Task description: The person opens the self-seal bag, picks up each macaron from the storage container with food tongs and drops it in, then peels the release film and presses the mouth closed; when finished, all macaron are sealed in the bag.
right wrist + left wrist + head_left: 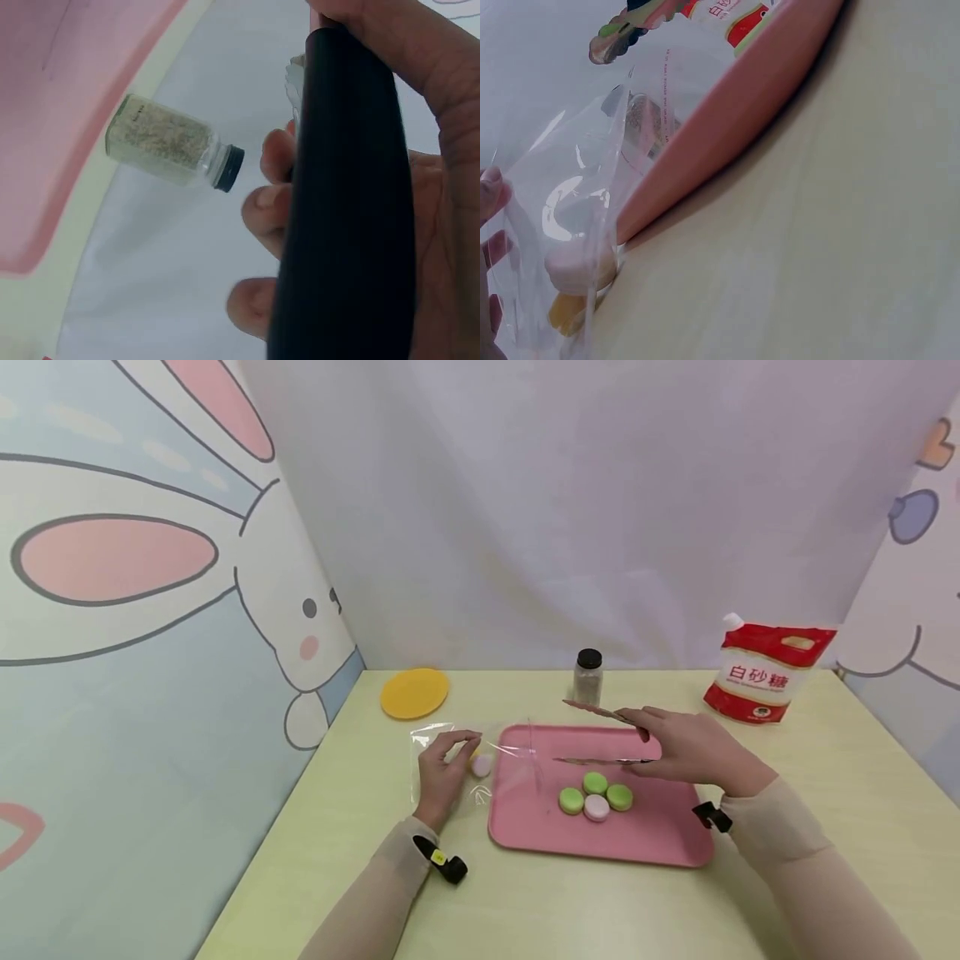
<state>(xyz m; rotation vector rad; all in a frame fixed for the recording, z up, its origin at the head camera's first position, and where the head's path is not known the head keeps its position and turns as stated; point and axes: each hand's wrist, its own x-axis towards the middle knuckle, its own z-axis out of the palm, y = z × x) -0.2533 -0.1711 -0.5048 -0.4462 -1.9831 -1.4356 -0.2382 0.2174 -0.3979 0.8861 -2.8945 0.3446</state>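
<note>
On the left, my left hand pinches a clear plastic bag between fingers and thumb. Inside the bag lie a pale pink macaron and a yellow macaron. My right hand grips a pair of tongs with a dark handle, their arms spread apart and nothing between the tips. They hover over the pink tray. Three green macarons and one pale pink macaron sit clustered on the tray. The bag's mouth reaches over the tray's left edge.
Behind the tray stands a glass jar with a black lid. A red and white sugar pouch with a white cap is at the back right. At the back left lies a yellow plate. Fabric walls close off the table's back and sides.
</note>
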